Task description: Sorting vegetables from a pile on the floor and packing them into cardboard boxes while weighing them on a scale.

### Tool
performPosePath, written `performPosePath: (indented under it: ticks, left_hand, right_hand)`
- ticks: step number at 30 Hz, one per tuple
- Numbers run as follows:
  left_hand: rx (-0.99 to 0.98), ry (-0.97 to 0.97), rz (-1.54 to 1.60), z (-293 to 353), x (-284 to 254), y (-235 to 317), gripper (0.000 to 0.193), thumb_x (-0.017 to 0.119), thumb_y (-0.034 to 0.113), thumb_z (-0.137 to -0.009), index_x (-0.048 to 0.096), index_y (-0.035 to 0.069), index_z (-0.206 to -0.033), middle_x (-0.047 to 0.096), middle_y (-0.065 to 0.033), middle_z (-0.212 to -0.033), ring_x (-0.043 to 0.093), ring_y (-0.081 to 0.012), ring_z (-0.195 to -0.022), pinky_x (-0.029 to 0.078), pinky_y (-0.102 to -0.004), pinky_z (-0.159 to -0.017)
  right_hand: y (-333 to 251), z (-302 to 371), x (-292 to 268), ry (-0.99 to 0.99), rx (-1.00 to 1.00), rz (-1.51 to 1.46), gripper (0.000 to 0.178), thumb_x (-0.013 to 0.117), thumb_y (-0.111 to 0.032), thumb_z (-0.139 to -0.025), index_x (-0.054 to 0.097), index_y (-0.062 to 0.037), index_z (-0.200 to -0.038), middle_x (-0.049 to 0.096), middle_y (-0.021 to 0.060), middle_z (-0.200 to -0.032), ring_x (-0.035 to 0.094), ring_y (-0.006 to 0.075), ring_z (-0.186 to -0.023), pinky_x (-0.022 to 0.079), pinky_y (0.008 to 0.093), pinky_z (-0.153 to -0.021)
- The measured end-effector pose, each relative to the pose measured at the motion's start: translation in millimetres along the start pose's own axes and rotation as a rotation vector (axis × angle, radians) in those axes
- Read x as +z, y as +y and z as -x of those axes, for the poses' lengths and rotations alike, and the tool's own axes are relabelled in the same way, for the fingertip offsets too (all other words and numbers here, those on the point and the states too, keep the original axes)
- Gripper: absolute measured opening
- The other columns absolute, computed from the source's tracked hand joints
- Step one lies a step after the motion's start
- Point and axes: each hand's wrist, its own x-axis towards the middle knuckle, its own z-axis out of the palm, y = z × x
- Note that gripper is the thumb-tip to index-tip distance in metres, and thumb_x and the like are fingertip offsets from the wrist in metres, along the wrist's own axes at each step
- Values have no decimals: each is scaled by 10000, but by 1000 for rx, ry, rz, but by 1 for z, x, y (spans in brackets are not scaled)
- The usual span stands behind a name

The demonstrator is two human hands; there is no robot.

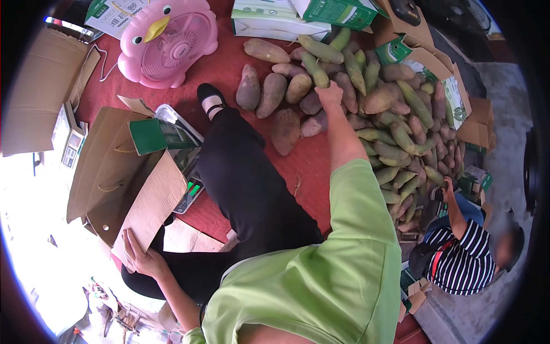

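Note:
My right hand (330, 96) reaches to the near edge of a big heap and closes round the lower end of a green radish (314, 69). Purple-brown sweet potatoes (271, 95) lie loose beside it, and more green radishes (372, 136) are mixed through the heap. My left hand (141, 256) rests with fingers stretched out on the flap of an open cardboard box (150, 209) at my left. The box stands with its flaps up on or against a scale (188, 196), which is partly hidden. What lies inside the box is mostly out of sight.
A pink bird-shaped fan (169, 49) stands on the red ground cover (229, 34) at the far left. Green and white cartons (281, 20) are at the back. Another person (465, 252) crouches by the heap's right side. Another open carton (43, 94) stands far left.

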Motion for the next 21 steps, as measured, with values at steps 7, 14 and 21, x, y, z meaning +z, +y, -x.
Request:
performPosePath:
  ticks: [7, 14, 21]
  left_hand:
    - [25, -19, -19, -2, -1, -1, 458, 430, 100, -808, 551, 78, -1249, 578, -129, -1214, 538, -312, -1128, 351, -428, -1000]
    - [-32, 6, 60, 1, -3, -1, 439, 445, 19, -809, 568, 69, -1227, 577, -129, -1218, 530, -316, -1144, 378, -408, -989]
    - [-68, -28, 110, -5, -11, 5, 508, 423, -69, -708, 604, 53, -1168, 577, -126, -1208, 503, -290, -1185, 338, -407, -1023]
  right_hand:
    - [-4, 2, 27, 143, -12, -164, 687, 742, -340, -710, 464, -38, -1261, 526, 260, -1169, 513, 391, -1102, 436, 427, -930]
    - [12, 24, 9, -199, 250, -748, 451, 699, -327, -779, 579, -52, -1116, 622, 91, -921, 601, 231, -772, 485, 381, -692]
    - [59, 76, -17, -262, 462, -1058, 404, 626, -335, -840, 551, -90, -1153, 593, 44, -1048, 561, 189, -886, 374, 436, -892]
